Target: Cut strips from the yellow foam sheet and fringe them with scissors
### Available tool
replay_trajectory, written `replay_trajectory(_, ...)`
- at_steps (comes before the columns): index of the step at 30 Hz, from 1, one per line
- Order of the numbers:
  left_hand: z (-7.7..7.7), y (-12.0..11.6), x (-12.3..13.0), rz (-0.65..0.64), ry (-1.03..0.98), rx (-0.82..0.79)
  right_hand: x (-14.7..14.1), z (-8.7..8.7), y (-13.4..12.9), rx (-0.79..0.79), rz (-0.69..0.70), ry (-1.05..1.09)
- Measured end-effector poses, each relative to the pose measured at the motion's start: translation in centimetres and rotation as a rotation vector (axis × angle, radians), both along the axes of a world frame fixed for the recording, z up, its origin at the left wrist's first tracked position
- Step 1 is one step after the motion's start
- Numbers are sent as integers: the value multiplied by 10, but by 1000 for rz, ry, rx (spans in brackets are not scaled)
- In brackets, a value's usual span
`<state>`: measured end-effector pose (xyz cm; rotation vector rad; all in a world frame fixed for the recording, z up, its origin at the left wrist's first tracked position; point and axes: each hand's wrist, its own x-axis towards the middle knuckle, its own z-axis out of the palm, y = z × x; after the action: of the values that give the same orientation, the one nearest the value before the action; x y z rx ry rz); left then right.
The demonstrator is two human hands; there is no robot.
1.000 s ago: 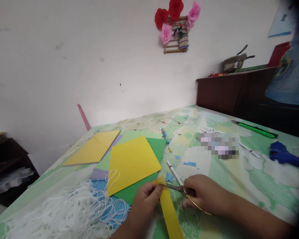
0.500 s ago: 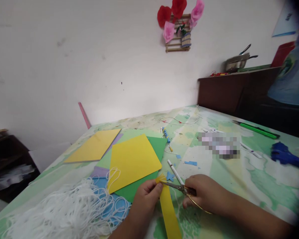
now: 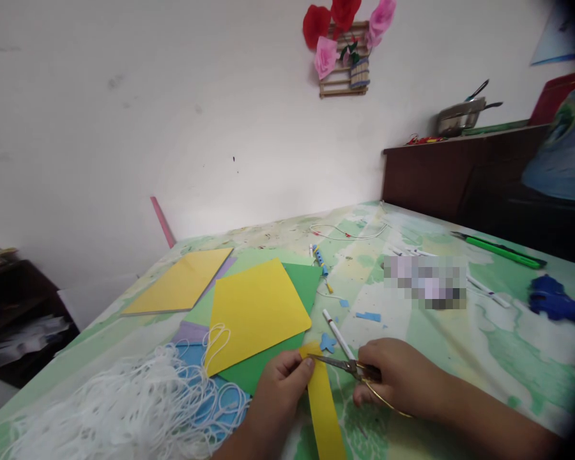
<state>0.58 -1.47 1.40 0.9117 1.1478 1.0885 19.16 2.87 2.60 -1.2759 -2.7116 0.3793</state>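
Scissors (image 3: 351, 367) apparently across yellow strip (image 3: 324, 409)

1. On the table (image 3: 483, 332): string (image 3: 100, 409) front left, sheets (image 3: 253, 313) behind it.
2. Right of the string: strip (image 3: 324, 409) in left hand (image 3: 285, 383).
3. Right of the strip: scissors (image 3: 351, 367) in right hand (image 3: 400, 377).
4. Back right: pot (image 3: 460, 119) on cabinet (image 3: 426, 172).

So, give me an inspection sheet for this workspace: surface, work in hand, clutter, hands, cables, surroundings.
Surface: table with a patterned, mostly green-and-white top, marked in places
Work in hand: yellow strip, scissors with blades at its upper end
Clutter: white cord pile, yellow card overlapping green card, blue scraps, white pen, green cutter; one pixelated patch, contents unreadable
Left hand: pinching the strip, fingers close to the blades
Right hand: holding the scissors
Cables: nothing seen
Surroundings: wall with paper flowers; pan on dark cabinet
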Motion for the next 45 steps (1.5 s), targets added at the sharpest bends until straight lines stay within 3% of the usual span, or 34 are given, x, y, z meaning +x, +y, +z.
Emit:
replay_trajectory(9,5,2,-1,38,13,-20,8,-2,4,-28,-2,15)
replay_trajectory(18,-1,4,0,88,-13,28,7,-1,4,-65,-15,23)
replay_trajectory(35,8,3,6,165,30,51,7,-2,4,-34,-18,-1)
replay_trajectory(45,11,1,6,127,33,52,5,-2,4,-13,-4,18)
